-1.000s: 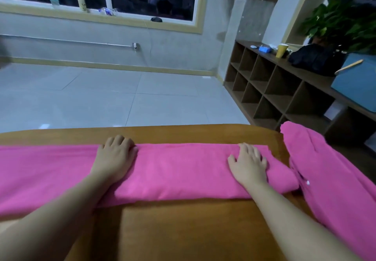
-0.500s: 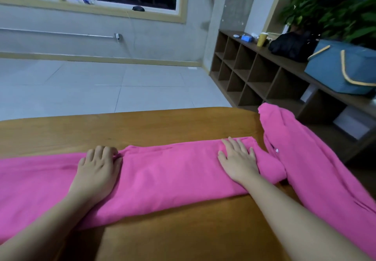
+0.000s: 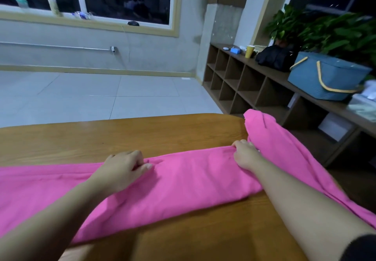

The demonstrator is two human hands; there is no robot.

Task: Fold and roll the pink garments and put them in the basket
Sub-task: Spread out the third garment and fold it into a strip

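Flat palms gone: left hand (image 3: 124, 168) and right hand (image 3: 245, 155) now curled, pinching the far edge of the folded pink garment (image 3: 189, 179) on the table (image 3: 142, 134). Next fold starting; basket (image 3: 325, 79) waiting on the shelf.

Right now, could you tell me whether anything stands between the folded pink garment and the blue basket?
The basket sits on the shelf unit, off the table. Between it and the folded pink garment lies a second pink garment, draped over the table's right edge.
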